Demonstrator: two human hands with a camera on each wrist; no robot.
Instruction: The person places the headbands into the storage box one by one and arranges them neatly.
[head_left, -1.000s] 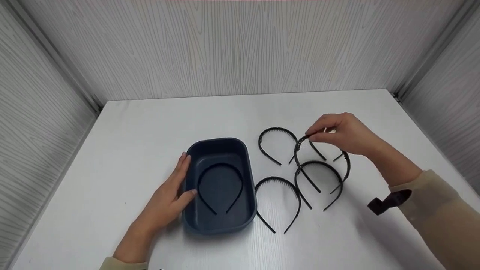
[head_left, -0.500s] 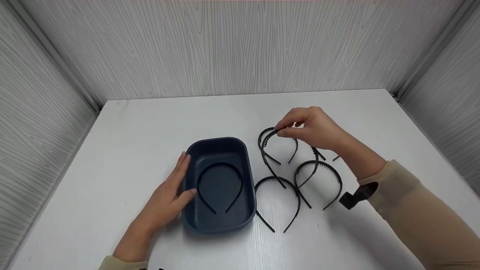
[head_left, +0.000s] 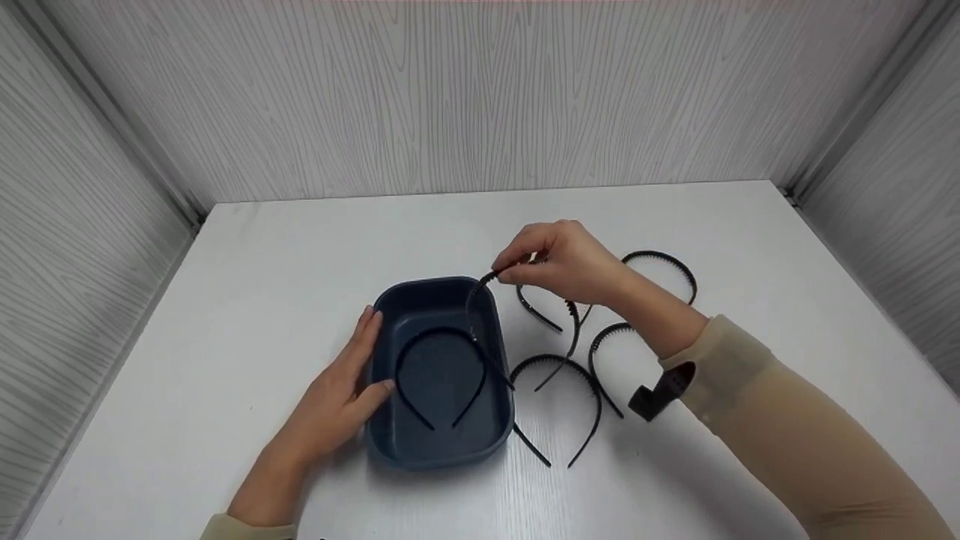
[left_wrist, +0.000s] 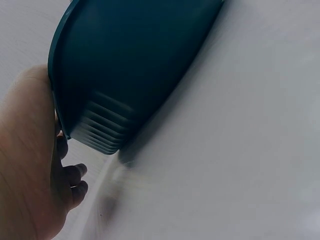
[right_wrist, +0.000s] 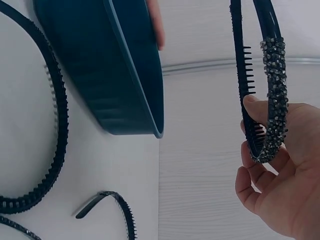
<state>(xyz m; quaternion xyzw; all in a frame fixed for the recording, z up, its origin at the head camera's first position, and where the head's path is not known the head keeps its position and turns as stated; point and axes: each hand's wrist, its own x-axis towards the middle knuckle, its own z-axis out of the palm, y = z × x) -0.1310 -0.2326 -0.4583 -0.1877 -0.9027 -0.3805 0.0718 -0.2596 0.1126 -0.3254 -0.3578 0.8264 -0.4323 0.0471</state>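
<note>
My right hand (head_left: 566, 262) pinches a black toothed headband (right_wrist: 276, 85) at its crown. The right wrist view shows sparkling stones along its outer face. This headband hangs with its ends toward me, one arm over the right rim of a dark blue plastic tub (head_left: 442, 444). Inside the tub lies a plain black headband (head_left: 441, 328). My left hand (head_left: 330, 405) holds the tub's left side, thumb over the rim and fingers along the outer wall. In the left wrist view the tub (left_wrist: 130, 60) hides part of this hand.
Right of the tub, a headband (head_left: 600, 409) lies near the front and another (head_left: 592, 360) beside it. Farther back are a third headband (head_left: 536, 309) and one more (head_left: 679, 264), partly covered by my right arm. White wood-grained panels (head_left: 480, 97) enclose the white table (head_left: 300, 247).
My right hand has carried its headband leftward, from above the other headbands to the tub's right rim. The left hand and the tub have stayed in place.
</note>
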